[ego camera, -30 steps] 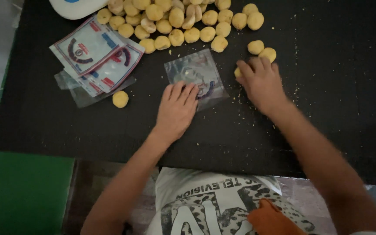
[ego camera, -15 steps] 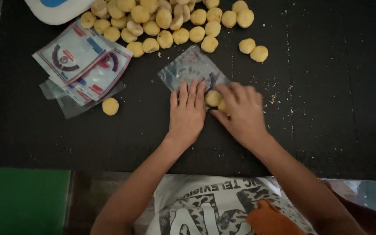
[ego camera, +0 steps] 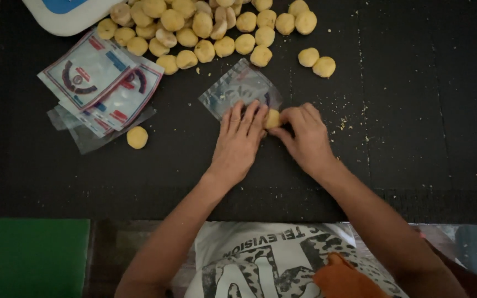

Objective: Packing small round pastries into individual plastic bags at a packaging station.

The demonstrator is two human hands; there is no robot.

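Observation:
A small clear plastic bag [ego camera: 238, 88] lies flat on the black table [ego camera: 404, 138]. My left hand [ego camera: 238, 140] rests palm down on the bag's near edge, fingers together. My right hand [ego camera: 305, 138] pinches a round yellow cookie [ego camera: 272, 118] at the bag's near right corner, right beside my left fingertips. Whether the cookie is inside the bag's mouth I cannot tell.
A heap of yellow cookies [ego camera: 205, 27] lies along the table's far edge, with two cookies [ego camera: 317, 62] apart to its right. A stack of printed plastic bags [ego camera: 97, 88] sits at the left, one loose cookie [ego camera: 137, 137] near it. A white tray [ego camera: 67, 12] stands far left. Crumbs dot the right side.
My right hand reached to the far cookies, then came back with one cookie to the bag. My left hand stayed on the bag.

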